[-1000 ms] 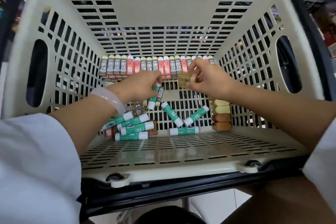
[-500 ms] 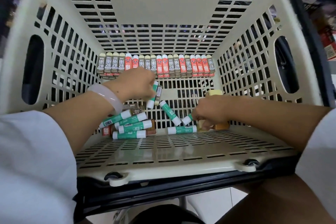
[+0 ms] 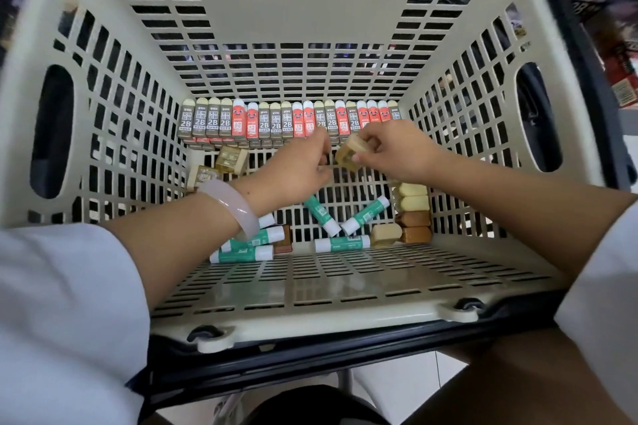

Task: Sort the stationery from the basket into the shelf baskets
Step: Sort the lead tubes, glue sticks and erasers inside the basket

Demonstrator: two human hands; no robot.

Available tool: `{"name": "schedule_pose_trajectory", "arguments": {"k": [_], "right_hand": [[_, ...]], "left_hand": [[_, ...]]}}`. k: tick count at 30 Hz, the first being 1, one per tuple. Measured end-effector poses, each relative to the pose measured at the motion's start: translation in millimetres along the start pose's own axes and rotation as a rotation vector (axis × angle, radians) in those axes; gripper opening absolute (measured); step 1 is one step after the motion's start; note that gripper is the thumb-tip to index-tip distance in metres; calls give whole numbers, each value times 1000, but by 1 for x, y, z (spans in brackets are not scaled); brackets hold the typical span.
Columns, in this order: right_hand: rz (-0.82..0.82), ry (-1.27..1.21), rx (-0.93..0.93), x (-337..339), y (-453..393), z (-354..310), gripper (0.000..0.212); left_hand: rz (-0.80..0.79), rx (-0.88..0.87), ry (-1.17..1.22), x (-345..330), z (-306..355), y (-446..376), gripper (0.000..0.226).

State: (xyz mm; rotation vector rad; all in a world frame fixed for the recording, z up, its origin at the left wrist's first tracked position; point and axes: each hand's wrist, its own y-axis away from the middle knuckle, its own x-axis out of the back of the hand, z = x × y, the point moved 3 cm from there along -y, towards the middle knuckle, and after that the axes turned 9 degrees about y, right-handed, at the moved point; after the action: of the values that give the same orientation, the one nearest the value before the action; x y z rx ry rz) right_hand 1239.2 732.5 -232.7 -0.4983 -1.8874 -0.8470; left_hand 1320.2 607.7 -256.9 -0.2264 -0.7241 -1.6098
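The right hand (image 3: pixel 397 152) pinches a tan eraser block (image 3: pixel 350 152) between thumb and curled fingers, holding it above the floor of the basket (image 3: pixel 310 286), in front of the row of erasers (image 3: pixel 290 121) standing along the far wall. Half a second earlier this hand was low at the near right of the basket floor, among the stacked blocks; it has since risen toward the far wall with the block.

The left hand (image 3: pixel 300 169) sits just left of the block, fingers curled, its fingertips meeting the block's near edge; whether it grips anything cannot be determined. The glue sticks it held earlier are no longer seen in it. A pale bangle (image 3: pixel 234 207) circles the left wrist.

On the basket floor, green-and-white glue sticks (image 3: pixel 345 221) lie scattered toward the near wall, some hidden under the left forearm. A stack of cream and brown eraser blocks (image 3: pixel 412 214) stands against the right wall, with one cream block (image 3: pixel 385 234) lying just left of it. Two wrapped erasers (image 3: pixel 221 166) lie near the left wall, now uncovered by the left hand.
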Motion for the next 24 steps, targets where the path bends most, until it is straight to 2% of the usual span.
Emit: {"name": "schedule_pose_trajectory", "arguments": {"k": [2,5,7,10,14,18,22,24], "right_hand": [[95,17,-61,7,-3,4,31],[133,12,-55,7,-3,3,46],[95,38,-13,2,-2,-1,44],[-41,110,50,-4,-1,-4,35],[-302,352,206,-14,6,-4,25],[-491,541,326,-31,19,0,26],[-637,537,373,-37,22,2,28],[-652,513,362,-35,21,1,31]], "left_hand": [[-128,-181,-331,-21,4,4,20],[-472,-471,-774,-59,2,13,48],[-580,-482,-870,-68,-4,16,52],[-534,-450,-957,-62,-9,15,52],[-432,-351,-1074,-44,-13,9,44],[-402,-224,-1056,-31,-17,7,34],[-507,-93,-769,-5,-15,8,36],[-484,-20,-608,16,-14,8,32]]}}
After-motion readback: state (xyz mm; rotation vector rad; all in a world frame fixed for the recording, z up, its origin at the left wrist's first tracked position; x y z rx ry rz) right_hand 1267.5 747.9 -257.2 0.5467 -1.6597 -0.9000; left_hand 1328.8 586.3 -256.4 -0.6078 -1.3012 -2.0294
